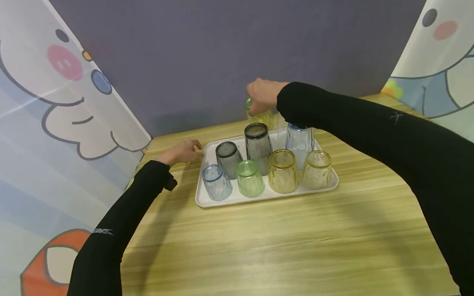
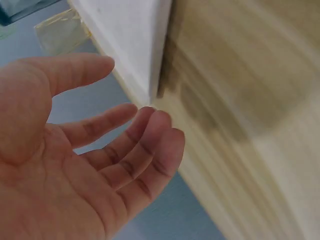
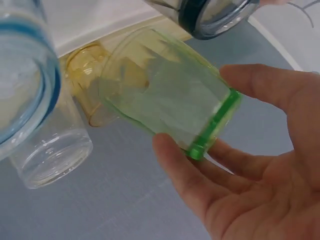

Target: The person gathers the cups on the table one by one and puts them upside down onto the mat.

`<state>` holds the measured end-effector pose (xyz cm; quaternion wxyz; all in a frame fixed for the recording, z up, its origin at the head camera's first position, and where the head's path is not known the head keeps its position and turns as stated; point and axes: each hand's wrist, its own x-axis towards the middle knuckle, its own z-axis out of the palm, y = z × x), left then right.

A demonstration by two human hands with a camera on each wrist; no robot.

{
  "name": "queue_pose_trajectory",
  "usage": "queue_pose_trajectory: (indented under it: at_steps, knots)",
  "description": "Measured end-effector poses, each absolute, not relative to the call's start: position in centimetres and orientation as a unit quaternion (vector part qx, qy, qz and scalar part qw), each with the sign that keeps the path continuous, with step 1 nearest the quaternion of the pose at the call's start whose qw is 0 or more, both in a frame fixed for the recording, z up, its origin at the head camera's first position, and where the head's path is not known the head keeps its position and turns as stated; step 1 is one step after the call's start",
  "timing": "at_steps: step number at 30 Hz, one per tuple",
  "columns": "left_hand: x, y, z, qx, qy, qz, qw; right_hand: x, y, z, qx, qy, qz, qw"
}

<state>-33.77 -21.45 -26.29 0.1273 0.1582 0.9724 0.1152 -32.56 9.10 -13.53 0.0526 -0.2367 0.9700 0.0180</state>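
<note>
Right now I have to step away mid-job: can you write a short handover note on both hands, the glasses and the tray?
Right hand: grips a tall green glass by its base, at the back of the white tray.
Left hand: open, holding nothing, by the tray's left edge on the wooden table.
On the tray, upside down: two grey glasses, two blue, one small green, two yellow. A clear glass shows in the right wrist view.
Done: those seven stand inverted on the tray.
Left: the held green glass is not yet released.
</note>
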Motion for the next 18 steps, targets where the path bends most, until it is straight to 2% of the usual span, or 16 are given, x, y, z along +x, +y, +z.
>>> queue_pose_trajectory:
  at_steps: [9, 18]
  knots:
    - [-33.0, -21.1, -27.1, 0.191, 0.951, 0.137, 0.199, -34.8, 9.2, -13.5, -0.207, 0.970, 0.049, 0.118]
    - [-32.6, -20.9, -26.5, 0.227, 0.947, 0.137, 0.179, -36.2, 8.4, -13.5, -0.236, 0.948, 0.156, 0.149]
